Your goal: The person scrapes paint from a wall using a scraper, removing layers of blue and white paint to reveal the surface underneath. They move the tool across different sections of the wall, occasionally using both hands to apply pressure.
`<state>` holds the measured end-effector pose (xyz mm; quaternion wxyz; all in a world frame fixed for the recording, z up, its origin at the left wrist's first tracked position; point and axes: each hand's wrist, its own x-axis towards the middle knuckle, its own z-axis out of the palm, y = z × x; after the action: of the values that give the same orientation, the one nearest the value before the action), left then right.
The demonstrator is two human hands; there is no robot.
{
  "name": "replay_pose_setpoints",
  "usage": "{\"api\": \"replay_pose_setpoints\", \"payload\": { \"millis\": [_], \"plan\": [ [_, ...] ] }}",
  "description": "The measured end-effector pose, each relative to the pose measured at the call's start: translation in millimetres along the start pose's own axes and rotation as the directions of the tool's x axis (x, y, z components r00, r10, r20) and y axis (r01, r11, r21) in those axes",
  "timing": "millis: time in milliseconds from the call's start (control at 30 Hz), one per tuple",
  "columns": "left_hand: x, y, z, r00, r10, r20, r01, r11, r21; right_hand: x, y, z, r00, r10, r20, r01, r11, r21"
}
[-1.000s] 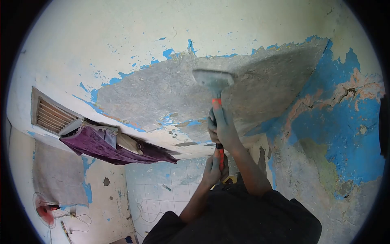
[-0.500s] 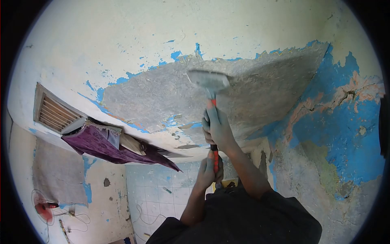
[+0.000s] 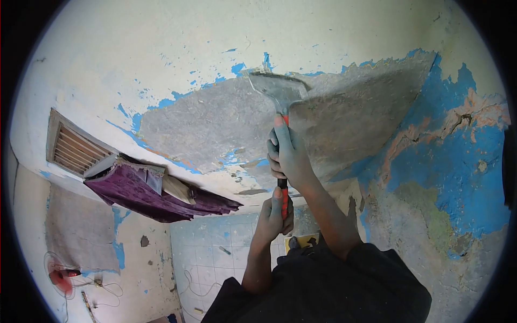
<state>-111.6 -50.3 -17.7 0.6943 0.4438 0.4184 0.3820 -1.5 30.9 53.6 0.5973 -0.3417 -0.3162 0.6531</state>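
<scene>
Right hand (image 3: 292,157), left hand (image 3: 276,215) clenched round scraper (image 3: 285,200); blade (image 3: 277,86) seemingly against grey patch (image 3: 196,121).

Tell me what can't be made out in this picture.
Head view: parts of the scraper handle, hidden by the left hand and right hand.
Head view: part of the yellow object, covered by black clothing.
Head view: the item on the tiles, too small to name.
Head view: the dark shape far right, cut off by the lens edge.

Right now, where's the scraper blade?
Head view, upper middle: the scraper blade is at the upper edge of the grey patch, just above the right hand in the picture.
</scene>
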Motion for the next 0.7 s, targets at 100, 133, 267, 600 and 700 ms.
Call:
{"api": "replay_pose_setpoints", "payload": {
  "millis": [100, 133, 267, 600, 700],
  "plan": [
    [-10, -13, -6, 1.0, -0.017, -0.026, 0.016, 1.0, -0.011, -5, 21, -4, 0.999, 0.034, -0.02, -0.034, 0.999, 0.004],
    [-14, -18, -10, 0.999, -0.034, -0.016, 0.033, 0.999, -0.035, -5, 23, -4, 0.999, 0.036, -0.028, -0.036, 0.999, -0.001],
    [-4, 12, -7, 1.0, -0.013, -0.027, 0.015, 0.999, 0.048, -1, 11, 2, 1.0, 0.012, 0.012, -0.013, 0.999, 0.048],
    [-19, 16, -21, 0.995, -0.087, -0.057, 0.094, 0.987, 0.13, 1, 28, 5, 1.0, 0.031, 0.001, -0.031, 0.993, 0.116],
    [-22, 17, -30, 0.993, -0.089, -0.075, 0.101, 0.98, 0.169, -1, 29, 12, 1.0, 0.021, -0.001, -0.021, 0.982, 0.188]
  ]
}}
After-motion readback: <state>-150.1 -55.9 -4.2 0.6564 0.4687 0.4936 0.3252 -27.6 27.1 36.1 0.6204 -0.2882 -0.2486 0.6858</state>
